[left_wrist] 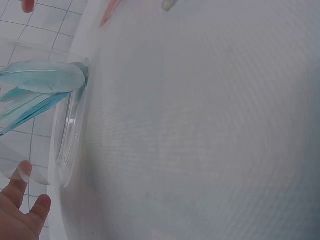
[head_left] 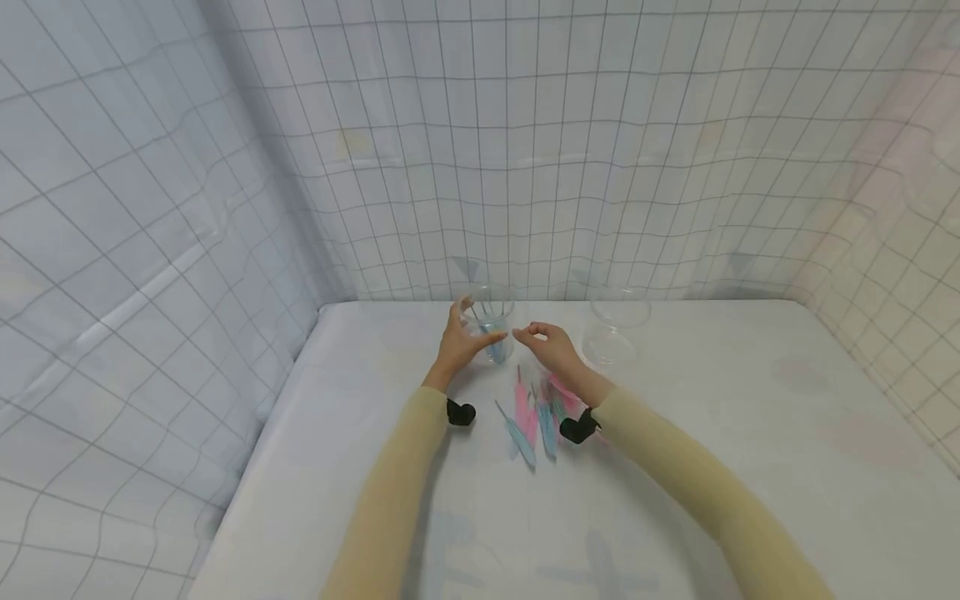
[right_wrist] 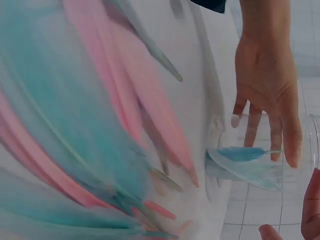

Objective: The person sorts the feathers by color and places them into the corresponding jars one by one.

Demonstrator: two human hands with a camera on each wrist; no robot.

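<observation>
A clear cup [head_left: 508, 320] stands near the table's far edge with several blue feathers [left_wrist: 45, 77] inside. My left hand [head_left: 456, 346] holds this cup, its fingers along the left side and its thumb across the front. Just right of the cup is my right hand [head_left: 553, 350], fingers loosely bent; nothing shows between thumb and finger in the right wrist view. Below and between the hands lie loose feathers: a blue feather [head_left: 519, 440], a pink feather [head_left: 521, 404] and several more blue, pink and green ones, partly under the right wrist.
Another clear container [head_left: 621, 321] stands to the right of my right hand, near the back edge. The table [head_left: 675, 433] is covered in white. White cloth [head_left: 480, 150] with a dark grid hangs behind it and on both sides.
</observation>
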